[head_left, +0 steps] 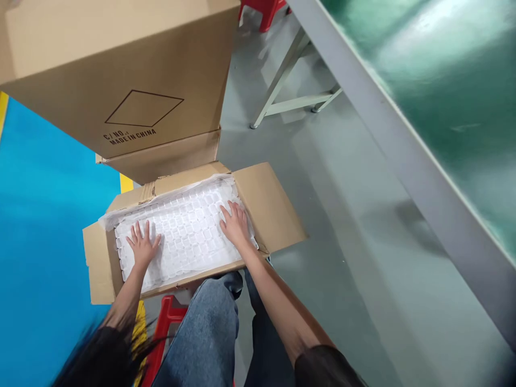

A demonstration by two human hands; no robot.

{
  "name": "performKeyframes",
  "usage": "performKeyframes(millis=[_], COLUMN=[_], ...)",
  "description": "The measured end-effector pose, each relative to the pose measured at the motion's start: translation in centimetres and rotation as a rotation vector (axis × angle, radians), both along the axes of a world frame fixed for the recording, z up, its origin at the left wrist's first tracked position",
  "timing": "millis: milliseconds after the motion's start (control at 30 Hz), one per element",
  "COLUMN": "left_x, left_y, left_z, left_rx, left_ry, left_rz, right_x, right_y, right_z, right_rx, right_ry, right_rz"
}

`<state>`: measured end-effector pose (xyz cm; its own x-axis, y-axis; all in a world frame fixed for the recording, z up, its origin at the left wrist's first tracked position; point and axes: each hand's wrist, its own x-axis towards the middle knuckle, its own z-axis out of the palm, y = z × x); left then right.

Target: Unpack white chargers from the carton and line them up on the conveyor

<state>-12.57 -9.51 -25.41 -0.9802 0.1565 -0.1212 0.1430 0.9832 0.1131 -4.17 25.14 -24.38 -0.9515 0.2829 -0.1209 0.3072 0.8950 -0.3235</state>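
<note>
Below me an open cardboard box [278,207] has its flaps folded outward. Inside lies a white, translucent sheet of packing [189,228] with a grid of small rounded cells, and thin white film along its far edge. On the left part of this packing my left hand [143,246] rests flat, fingers spread. My right hand [234,223] lies on the packing near the right wall of the box, its fingers stretched out. Neither hand grips anything. What is under the packing is hidden.
A tall printed carton [161,91] stands just beyond the box. At the right is a green-topped table [455,70] with a pale edge and metal legs. A red stool [161,333] shows under the box, another red stool [266,11] at the top. The floor is blue and grey.
</note>
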Motion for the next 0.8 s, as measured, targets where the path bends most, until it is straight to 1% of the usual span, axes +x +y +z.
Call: performKeyframes(millis=[100, 133, 200, 300, 400, 500, 600, 667, 700, 733, 800], left_x=[0.2, 0.1, -0.2, 0.2, 1.9, 4.1, 4.9, 4.7, 4.5, 4.3, 3.8], left_y=[0.0, -0.2, -0.3, 0.0, 0.5, 0.7, 0.8, 1.1, 1.3, 1.5, 2.0], left_z=[-1.2, -1.4, -1.3, -0.4, 0.3, 0.0, -0.7, -0.5, -0.1, 0.4, 1.3], left_rx=[-0.042, -0.054, -0.074, -0.091, -0.094, -0.091, -0.088, -0.073, -0.059, -0.042, 0.003], left_ry=[-0.09, -0.11, -0.134, -0.125, -0.107, -0.166, -0.222, -0.235, -0.239, -0.242, -0.229], left_rz=[0.003, 0.006, 0.005, 0.001, -0.037, -0.11, -0.141, -0.146, -0.151, -0.157, -0.16], right_x=[1.9, 2.3, 2.7, 3.1, 4.3, 6.4, 8.2, 9.5, 10.4, 11.5, 14.3], right_y=[0.5, 0.6, 0.7, -0.2, -1.6, -2.7, -3.2, -3.6, -4.0, -4.4, -5.3], right_z=[-0.6, -0.7, -0.4, 1.2, 3.1, 3.8, 4.3, 5.6, 6.7, 8.2, 11.8], right_rx=[-0.02, -0.037, -0.063, -0.078, -0.118, -0.149, -0.187, -0.211, -0.211, -0.219, -0.26], right_ry=[-0.11, -0.151, -0.206, -0.222, -0.256, -0.301, -0.302, -0.258, -0.23, -0.193, -0.101], right_rz=[0.056, 0.069, 0.076, 0.047, 0.025, 0.003, -0.038, -0.064, -0.08, -0.093, -0.101])
